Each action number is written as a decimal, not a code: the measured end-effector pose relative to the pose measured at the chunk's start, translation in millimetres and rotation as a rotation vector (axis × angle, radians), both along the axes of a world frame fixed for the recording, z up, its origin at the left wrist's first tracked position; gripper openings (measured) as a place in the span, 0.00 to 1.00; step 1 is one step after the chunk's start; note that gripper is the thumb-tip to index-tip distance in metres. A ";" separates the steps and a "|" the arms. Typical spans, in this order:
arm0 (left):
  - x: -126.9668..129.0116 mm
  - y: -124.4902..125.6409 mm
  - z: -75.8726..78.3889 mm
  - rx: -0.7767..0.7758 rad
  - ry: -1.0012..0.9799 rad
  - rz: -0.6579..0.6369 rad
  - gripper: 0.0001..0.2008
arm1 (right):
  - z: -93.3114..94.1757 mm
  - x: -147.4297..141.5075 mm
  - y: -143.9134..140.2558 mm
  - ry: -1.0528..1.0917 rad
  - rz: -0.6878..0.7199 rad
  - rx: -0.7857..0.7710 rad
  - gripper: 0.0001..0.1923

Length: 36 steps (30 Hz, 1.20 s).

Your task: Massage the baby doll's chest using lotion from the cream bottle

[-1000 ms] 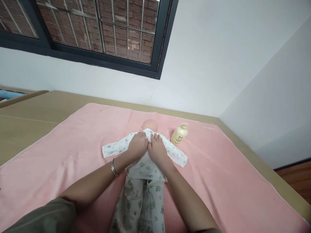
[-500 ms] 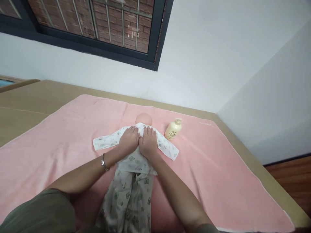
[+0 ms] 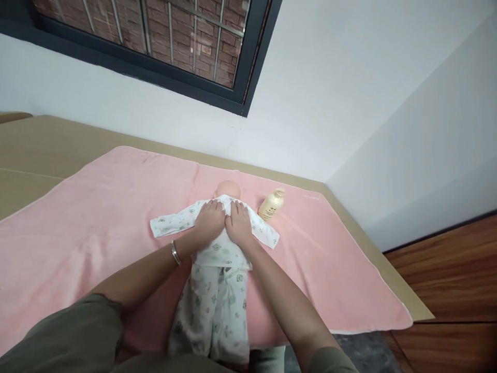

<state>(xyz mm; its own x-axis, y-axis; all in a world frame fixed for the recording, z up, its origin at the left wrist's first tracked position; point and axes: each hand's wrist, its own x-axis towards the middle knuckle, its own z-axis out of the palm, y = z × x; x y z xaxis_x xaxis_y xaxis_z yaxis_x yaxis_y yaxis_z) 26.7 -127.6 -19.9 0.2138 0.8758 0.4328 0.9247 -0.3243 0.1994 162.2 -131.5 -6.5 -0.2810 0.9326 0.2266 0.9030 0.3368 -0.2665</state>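
Note:
A baby doll (image 3: pixel 228 188) lies on a pink blanket (image 3: pixel 322 259), its head pointing away from me and its arms spread to both sides. It wears a white printed top (image 3: pixel 221 253) and matching trousers (image 3: pixel 217 305). My left hand (image 3: pixel 210 220) rests flat on the upper part of the top, fingers stretched toward the head. Beside it, my right hand (image 3: pixel 238 223) lies flat in the same way, the thumbs close together. Neither hand grips anything. The doll's face does not show. To the right of the doll's head, a pale yellow pump bottle (image 3: pixel 272 204) is standing on the blanket.
The blanket covers a tan table (image 3: pixel 70 137) set against a white wall (image 3: pixel 310 93). A dark-framed window (image 3: pixel 233 98) with bars is above it. Wooden panelling (image 3: pixel 446 274) stands at the right, and grey floor (image 3: pixel 349 352) shows below the blanket's front edge.
My view has shifted and turned slightly, bringing the floor and more wooden panelling into sight. Both hands stay flat on the doll's top; the bottle keeps its place on the blanket.

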 end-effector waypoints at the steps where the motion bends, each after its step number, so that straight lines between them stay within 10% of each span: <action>1: 0.1 1.7 2.2 -0.014 -0.020 -0.014 0.19 | 1.4 0.8 0.6 0.017 0.002 -0.012 0.31; 17: -29.4 1.4 4.2 -0.122 -0.144 -0.135 0.26 | 17.0 21.0 -3.5 0.087 -0.214 -0.112 0.28; 27: -19.0 -5.4 -11.6 -0.022 -0.188 -0.102 0.25 | 17.7 -2.8 -1.8 0.140 0.101 -0.010 0.28; 36: -15.5 -26.0 -4.5 -0.112 -0.257 -0.025 0.26 | 2.6 4.4 -1.0 0.159 -0.128 -0.065 0.33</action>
